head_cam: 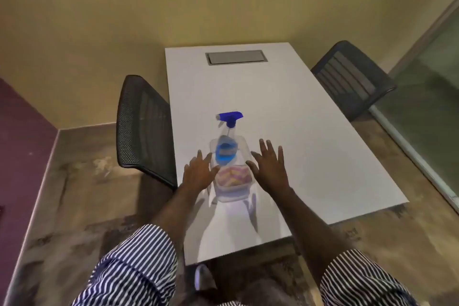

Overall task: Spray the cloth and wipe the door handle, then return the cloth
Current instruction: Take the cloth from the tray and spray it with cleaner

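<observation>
White surface [298,131] noted, carrying a clear plastic container [232,187] near its front edge. Inside the container: a folded pinkish-yellow cloth [232,176] at the near end and a spray bottle [227,146] with blue liquid and a blue trigger head at the far end, standing upright with its nozzle pointing left. Container's long axis found running away from the person, straight ahead between both arms.

Left hand [198,171] recorded at the container's left wall, fingers spread and extended, apparently touching or just beside the rim; contact not confirmable owing to blur. Right hand [269,166] recorded just beside the right wall, fingers likewise splayed wide, gripping nothing. Both roughly equally near the cloth, which lay directly between them and slightly below the fingertips; left marginally closer to the bottle.

Judged an opening stage: cloth unsprayed and still stowed, door handle not in view.
</observation>
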